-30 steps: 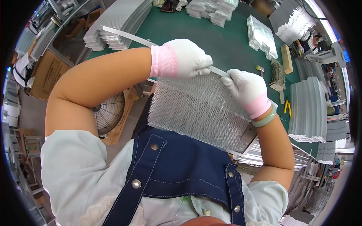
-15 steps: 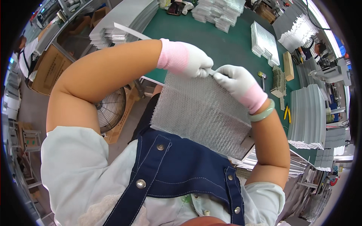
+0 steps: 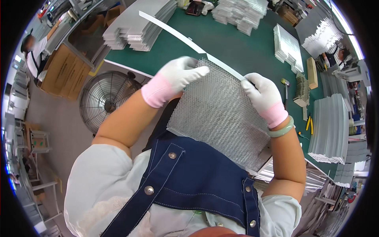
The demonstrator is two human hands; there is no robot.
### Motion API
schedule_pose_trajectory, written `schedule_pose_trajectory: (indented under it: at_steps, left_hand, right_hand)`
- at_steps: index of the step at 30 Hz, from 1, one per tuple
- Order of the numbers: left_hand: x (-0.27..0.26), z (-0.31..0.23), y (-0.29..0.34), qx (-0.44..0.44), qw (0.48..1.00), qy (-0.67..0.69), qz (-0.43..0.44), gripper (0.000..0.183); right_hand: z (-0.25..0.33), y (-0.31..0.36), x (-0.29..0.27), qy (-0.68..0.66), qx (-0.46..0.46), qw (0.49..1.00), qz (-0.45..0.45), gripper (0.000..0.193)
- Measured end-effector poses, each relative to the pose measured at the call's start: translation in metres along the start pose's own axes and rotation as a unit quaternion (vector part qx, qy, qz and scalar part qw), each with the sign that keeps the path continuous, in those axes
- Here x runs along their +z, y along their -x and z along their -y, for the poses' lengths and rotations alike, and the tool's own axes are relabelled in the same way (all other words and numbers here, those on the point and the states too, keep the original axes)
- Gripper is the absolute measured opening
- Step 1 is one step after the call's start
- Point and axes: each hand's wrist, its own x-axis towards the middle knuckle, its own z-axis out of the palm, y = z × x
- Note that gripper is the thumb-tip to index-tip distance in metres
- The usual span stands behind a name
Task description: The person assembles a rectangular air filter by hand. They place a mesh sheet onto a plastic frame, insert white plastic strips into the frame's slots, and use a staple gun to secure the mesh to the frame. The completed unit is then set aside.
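Note:
A silver mesh panel (image 3: 221,114) leans tilted between my body and the table's edge. Along its far edge runs a long, thin white metal strip (image 3: 169,33), bent at the panel's far left corner, its free length reaching out over the table to the upper left. My right hand (image 3: 262,94), in a white glove with a pink cuff, pinches the strip near the panel's far right corner. My left hand (image 3: 177,76), gloved alike, is beside the far left corner, thumb and fingers apart. Its thumb lies over the mesh; whether it touches is unclear.
The green table (image 3: 173,47) carries stacked metal sheets (image 3: 138,23), mesh pieces (image 3: 241,14), a hammer (image 3: 286,87), a wooden block (image 3: 312,73) and yellow-handled pliers (image 3: 310,125). A floor fan (image 3: 106,100) and a carton (image 3: 65,73) stand left. Other people work at both far sides.
My left hand has let go at the strip and moved left and toward me. The strip's free length now shows beyond the panel corner. My right hand still pinches it, slightly farther right.

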Motion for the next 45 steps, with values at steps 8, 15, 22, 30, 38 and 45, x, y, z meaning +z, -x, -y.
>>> schedule_pose_trajectory:
  at_steps: [8, 15, 22, 30, 38, 45]
  left_hand:
    - [0.028, 0.012, 0.001, 0.048, 0.985, 0.163, -0.01, 0.024]
    - [0.027, 0.009, 0.01, 0.077, 0.991, 0.013, -0.113, 0.03]
    - [0.025, 0.033, 0.043, 0.179, 0.972, -0.137, -0.072, 0.028]
    - [0.021, 0.022, 0.038, -0.075, 0.994, 0.078, 0.008, 0.02]
    - [0.027, 0.045, 0.043, -0.007, 0.993, 0.112, 0.027, 0.018]
    - [0.027, 0.048, 0.05, -0.013, 0.978, 0.202, 0.047, 0.016]
  right_hand:
    - [0.011, 0.0, -0.012, -0.004, -0.018, 0.999, 0.032, 0.023]
    - [0.001, 0.001, -0.007, 0.022, 0.017, 1.0, 0.008, 0.027]
    - [-0.014, 0.006, -0.01, 0.001, 0.074, 0.997, -0.01, 0.029]
    - [-0.01, 0.01, -0.016, -0.014, 0.088, 0.996, -0.018, 0.028]
    - [-0.006, 0.006, -0.024, -0.033, 0.072, 0.997, 0.019, 0.029]
    - [-0.007, 0.001, -0.029, -0.111, 0.118, 0.982, 0.096, 0.027]
